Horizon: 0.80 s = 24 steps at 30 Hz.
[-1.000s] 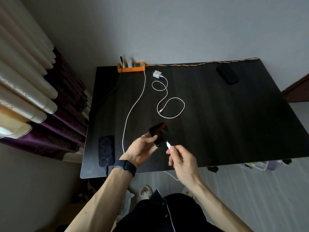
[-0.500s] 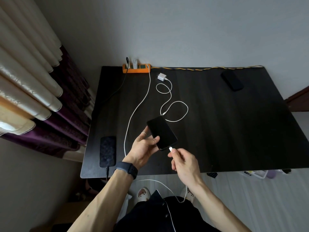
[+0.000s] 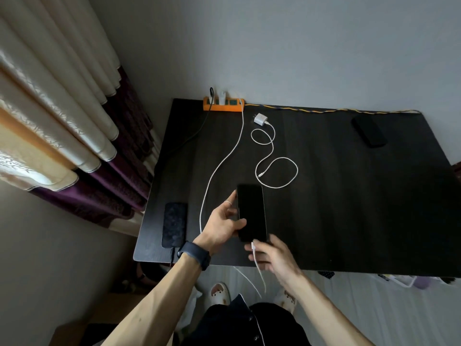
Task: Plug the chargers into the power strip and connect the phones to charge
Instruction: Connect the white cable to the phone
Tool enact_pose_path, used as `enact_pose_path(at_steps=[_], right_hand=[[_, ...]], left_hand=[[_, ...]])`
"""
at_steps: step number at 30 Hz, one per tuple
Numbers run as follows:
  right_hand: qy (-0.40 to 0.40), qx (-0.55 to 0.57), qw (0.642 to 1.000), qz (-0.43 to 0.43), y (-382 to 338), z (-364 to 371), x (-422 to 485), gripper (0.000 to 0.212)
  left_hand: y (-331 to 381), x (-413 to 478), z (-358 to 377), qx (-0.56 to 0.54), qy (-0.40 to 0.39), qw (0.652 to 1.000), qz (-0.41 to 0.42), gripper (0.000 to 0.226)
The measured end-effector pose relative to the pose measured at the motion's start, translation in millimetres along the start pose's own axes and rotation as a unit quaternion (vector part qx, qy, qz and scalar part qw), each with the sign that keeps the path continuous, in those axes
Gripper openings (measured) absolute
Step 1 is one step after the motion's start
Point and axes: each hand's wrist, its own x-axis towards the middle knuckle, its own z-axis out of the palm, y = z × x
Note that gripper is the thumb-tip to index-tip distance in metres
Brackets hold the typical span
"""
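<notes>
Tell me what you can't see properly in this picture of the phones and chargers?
All in the head view:
- Whether the cable tip is fully inside the held phone: the right hand covers the port.
- Which power strip sockets are filled: too small and far.
- The held phone's screen: dark, so no charging sign shows.
- Where the black cable from the left phone goes: it drops behind the table edge.

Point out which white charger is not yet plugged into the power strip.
The white charger lying loose on the table beside the orange power strip, its coiled cable unconnected; the other stands plugged in.
</notes>
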Motion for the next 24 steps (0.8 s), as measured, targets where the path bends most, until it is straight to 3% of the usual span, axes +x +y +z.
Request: enact_pose_path(at_steps=[2, 6, 7, 9, 10, 13, 16, 20, 24], right_hand=[[0.004, 0.008, 1.0, -0.001, 5, 3, 11, 0.019], [-0.026, -0.12, 0.992, 0.0, 21, 17, 34, 0.011], [-0.031, -0.16, 0.987, 0.008, 28, 22, 42, 0.012], [-0.023, -0.247, 0.969, 0.011, 41, 34, 58, 0.017], [-0.016, -0.272, 0.962, 0.013, 46, 40, 66, 0.018], [0.003, -0.261, 0.965, 0.027, 57, 59, 87, 0.018], [0.015, -0.218, 0.975, 0.033, 61, 75, 105, 0.018], [0.034, -0.193, 0.979, 0.051, 56, 92, 122, 0.025], [0.074, -0.281, 0.956, 0.033, 44, 101, 130, 0.018]], left_hand=[[-8, -3, -14, 0.032, -0.015, 0.999, -0.035, 0.081], [-31, -11, -39, 0.11, -0.024, 0.99, -0.08, 0.073], [-36, -11, -47, 0.201, 0.013, 0.978, -0.062, 0.064], [-52, -8, -68, 0.395, 0.125, 0.91, -0.016, 0.049], [-59, -8, -80, 0.437, 0.173, 0.883, -0.014, 0.049], [-80, -1, -113, 0.485, 0.236, 0.841, -0.042, 0.061], [-97, 7, -133, 0.544, 0.215, 0.809, -0.056, 0.074], [-110, 14, -150, 0.576, 0.189, 0.792, -0.079, 0.078], [-121, 10, -163, 0.574, 0.186, 0.795, -0.064, 0.076]])
